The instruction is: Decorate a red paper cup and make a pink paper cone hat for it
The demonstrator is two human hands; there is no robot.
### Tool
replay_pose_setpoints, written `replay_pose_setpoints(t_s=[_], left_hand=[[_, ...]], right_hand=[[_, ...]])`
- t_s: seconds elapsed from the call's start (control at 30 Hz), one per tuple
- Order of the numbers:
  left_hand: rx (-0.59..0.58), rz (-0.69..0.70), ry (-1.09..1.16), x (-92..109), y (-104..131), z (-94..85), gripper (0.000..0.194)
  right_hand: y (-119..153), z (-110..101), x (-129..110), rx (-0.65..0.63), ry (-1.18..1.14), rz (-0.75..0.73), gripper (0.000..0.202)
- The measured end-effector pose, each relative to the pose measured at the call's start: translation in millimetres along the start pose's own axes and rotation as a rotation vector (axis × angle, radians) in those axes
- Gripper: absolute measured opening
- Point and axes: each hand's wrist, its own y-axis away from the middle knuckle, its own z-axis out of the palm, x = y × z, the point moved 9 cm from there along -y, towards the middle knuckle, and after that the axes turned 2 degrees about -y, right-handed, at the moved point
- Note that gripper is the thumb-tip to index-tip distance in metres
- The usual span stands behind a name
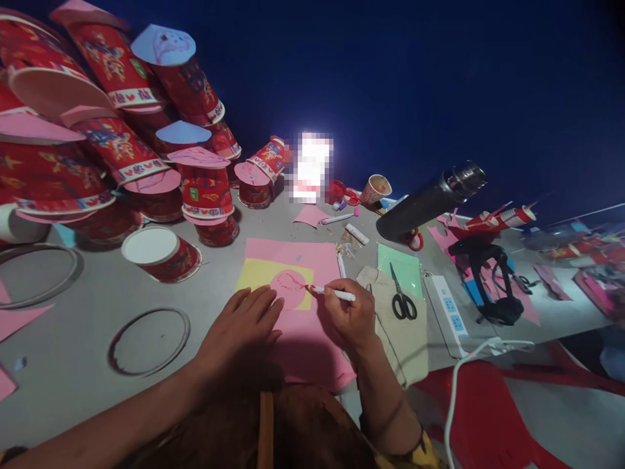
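Note:
My right hand (351,312) is closed round a white marker (336,294), its red tip on a pink paper circle (291,296). Dashed red lines curve across that circle. Flat beside it lies my left hand (251,319), fingers stretched out, the fingertips at the circle's left edge. Under the circle is a yellow sheet (254,272), which rests on a larger pink sheet (312,345).
Stacked red paper cups (208,189) with paper discs fill the left. Two grey rings (149,342) lie nearby. To the right are black scissors (403,306) on beige cloth (415,345), a dark thermos (430,202), a power strip (445,312) and a bright, blurred-out screen (312,166).

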Motion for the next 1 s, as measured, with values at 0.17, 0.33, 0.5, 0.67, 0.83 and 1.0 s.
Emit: replay_pose_setpoints(t_s=[0.17,0.33,0.5,0.67,0.83,1.0], left_hand=[[0.024,-0.047,-0.003,-2,4,6.7,0.034],[0.006,0.002,-0.014,-1,5,7.0,0.033],[-0.006,0.001,0.004,-2,4,6.6,0.033],[-0.018,-0.067,0.029,-1,3,9.4,0.034],[-0.001,-0.085,0.035,1,4,5.5,0.034],[-0.015,-0.055,0.020,3,5,16.8,0.036]], right_hand=[[1,0,5,-0.005,-0.013,0.051,0.021],[2,-4,5,0.052,-0.021,0.059,0.021],[-7,-22,10,0.079,-0.144,0.168,0.018],[-31,10,22,-0.108,-0.380,0.327,0.020],[-31,50,62,0.039,-0.728,0.567,0.027],[-15,49,88,0.174,-0.833,0.598,0.029]])
